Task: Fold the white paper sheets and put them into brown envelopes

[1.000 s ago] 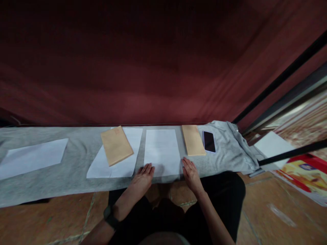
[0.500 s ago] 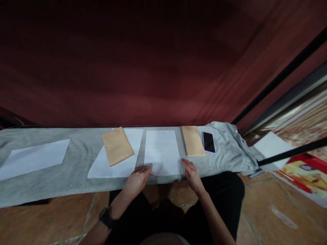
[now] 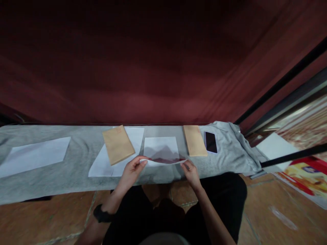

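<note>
A white sheet of paper [image 3: 161,148] lies in front of me, its near edge lifted and curled up. My left hand [image 3: 133,169] pinches the left corner of that edge between thumb and fingers. At the right corner, my right hand [image 3: 190,171] pinches the same sheet. The raised edge sags a little between the two hands and casts a shadow on the paper behind it. Left of the sheet, a brown envelope [image 3: 118,144] rests on other white paper [image 3: 102,167]. Another brown envelope [image 3: 195,141] lies to the right of the sheet.
A grey cloth [image 3: 74,173] covers the long narrow surface. A phone [image 3: 211,142] lies beside the right envelope, and more white paper [image 3: 38,154] lies far left. Behind rises a dark red panel [image 3: 163,85]. A red and yellow box [image 3: 306,177] stands at the right, near a black bar [image 3: 293,156].
Both hands have gone from lying beside the sheet's near corners to gripping them. The near edge has come up off the cloth and curled.
</note>
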`<state>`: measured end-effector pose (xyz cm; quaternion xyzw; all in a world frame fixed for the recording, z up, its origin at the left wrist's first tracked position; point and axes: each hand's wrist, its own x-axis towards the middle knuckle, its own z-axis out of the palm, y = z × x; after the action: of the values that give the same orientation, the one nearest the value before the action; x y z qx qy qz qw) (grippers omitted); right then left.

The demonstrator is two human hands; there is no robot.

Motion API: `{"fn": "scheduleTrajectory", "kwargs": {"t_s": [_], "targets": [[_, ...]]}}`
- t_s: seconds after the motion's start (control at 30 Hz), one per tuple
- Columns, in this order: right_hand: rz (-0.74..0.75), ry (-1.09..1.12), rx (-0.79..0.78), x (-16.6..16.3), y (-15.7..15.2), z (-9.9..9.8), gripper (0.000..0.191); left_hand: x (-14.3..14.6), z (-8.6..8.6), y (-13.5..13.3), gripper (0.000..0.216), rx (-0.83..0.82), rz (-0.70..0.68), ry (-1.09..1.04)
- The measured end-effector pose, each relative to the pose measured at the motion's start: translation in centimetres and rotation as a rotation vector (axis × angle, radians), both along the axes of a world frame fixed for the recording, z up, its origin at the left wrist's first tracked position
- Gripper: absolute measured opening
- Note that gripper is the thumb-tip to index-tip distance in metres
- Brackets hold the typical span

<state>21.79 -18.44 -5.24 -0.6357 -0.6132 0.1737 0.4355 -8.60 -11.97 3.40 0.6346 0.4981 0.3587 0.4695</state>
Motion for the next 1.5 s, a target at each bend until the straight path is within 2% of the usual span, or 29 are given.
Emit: {"fn": "scheduleTrajectory", "kwargs": {"t_s": [0.07,0.2,0.33,0.43,0.6,0.77,0.93,1.5], "targets": [[-0.076,0.032,-0.028,-0.5,0.7,0.2,0.035,0.4,-1.5,0.9,0.048,0.022,0.109,-0.061],[-0.145,0.039,-0.068,-1.1,2.4,0.8,0.039,1.3,-4.8,2.6,0.071,0.026,0.152,-0.146],[-0.151,-0.089,-0.098,-1.6,4.3,0.8,0.034,2.0,-6.9,3.7,0.069,0.065,0.226,0.034],[-0.153,-0.213,-0.098,-1.8,5.2,0.4,0.032,2.4,-7.0,4.0,0.069,0.089,0.294,0.215],[-0.198,-0.284,-0.094,-1.7,5.0,-0.5,0.033,3.3,-6.7,4.0,0.074,0.097,0.258,0.347],[-0.217,-0.405,-0.107,-1.5,4.1,-1.1,0.035,3.8,-7.4,3.4,0.066,0.281,0.23,0.416],[-0.223,-0.499,-0.137,-1.9,3.8,-0.8,0.032,4.0,-7.6,2.8,0.061,0.294,0.227,0.532],[-0.239,-0.628,-0.126,-2.3,3.5,0.2,0.028,4.3,-7.9,2.3,0.052,0.428,0.231,0.682]]}}
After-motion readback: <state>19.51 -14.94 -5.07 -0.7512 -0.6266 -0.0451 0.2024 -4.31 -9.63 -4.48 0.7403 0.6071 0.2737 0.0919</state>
